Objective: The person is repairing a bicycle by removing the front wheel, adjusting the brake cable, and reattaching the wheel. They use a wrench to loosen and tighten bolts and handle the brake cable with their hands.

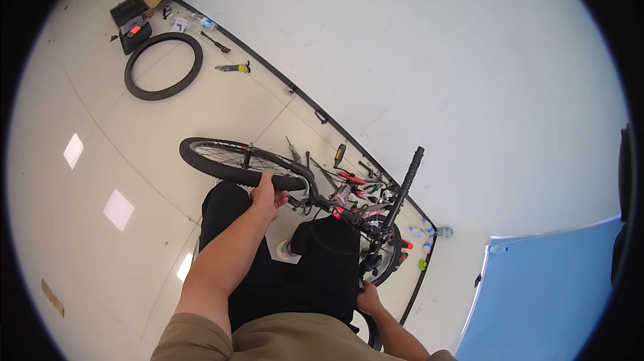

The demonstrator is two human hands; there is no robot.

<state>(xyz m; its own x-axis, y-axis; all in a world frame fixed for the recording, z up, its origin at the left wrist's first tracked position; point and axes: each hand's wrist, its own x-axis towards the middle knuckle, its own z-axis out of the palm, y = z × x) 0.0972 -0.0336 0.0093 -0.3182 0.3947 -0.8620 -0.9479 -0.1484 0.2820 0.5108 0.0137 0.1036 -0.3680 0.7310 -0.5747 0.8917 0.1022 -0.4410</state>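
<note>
Rubber tyre of bike (349, 210) wheel (241, 163) under left hand (268, 193), fingers wrapped over tread at frame centre. Right hand (367, 299) low at 5 o'clock near rear wheel (386, 260); fingers hidden, grip unclear. Bike lies on floor (134, 160) beside wall (436, 59). Judged heavy, stiff, awkward; tyre grippy, spokes delicate: hold rim or frame. Spare tyre (163, 66) at 11 o'clock.

To my left I see wide open floor (134, 160), good room for a hand to pass. Ahead, the bicycle (349, 203) and its front wheel (231, 162) block the way to the wall (416, 59). Small tools (295, 152) lie near the baseboard, and a loose tyre (163, 66) lies far off.
</note>
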